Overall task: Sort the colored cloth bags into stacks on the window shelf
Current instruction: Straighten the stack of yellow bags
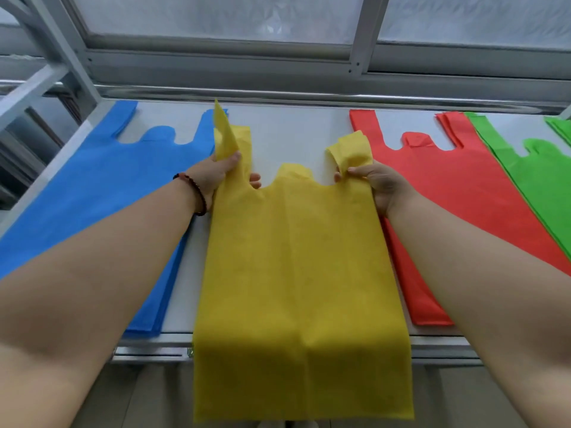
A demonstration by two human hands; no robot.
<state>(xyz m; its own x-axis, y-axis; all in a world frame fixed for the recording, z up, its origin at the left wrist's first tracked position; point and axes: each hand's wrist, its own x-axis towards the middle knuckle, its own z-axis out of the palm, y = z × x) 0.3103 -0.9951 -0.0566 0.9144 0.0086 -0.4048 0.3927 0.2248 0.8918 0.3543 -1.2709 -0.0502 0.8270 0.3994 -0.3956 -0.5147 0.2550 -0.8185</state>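
A yellow cloth bag (296, 273) hangs between my hands over the middle of the white window shelf (293, 131), its lower end drooping past the shelf's front edge. My left hand (216, 176) grips its left handle, which sticks up. My right hand (375, 185) pinches the crumpled right handle. A stack of blue bags (102, 196) lies flat on the shelf at the left. A stack of red bags (457, 196) lies to the right of the yellow bag. Green bags (543, 186) lie at the far right, partly over the red stack's edge.
A grey metal window frame (222, 60) with frosted panes runs behind the shelf. A metal rail (309, 95) lines the shelf's back. A slanted metal rack (40, 84) stands at the left. A strip of bare shelf shows between the blue stack and the yellow bag.
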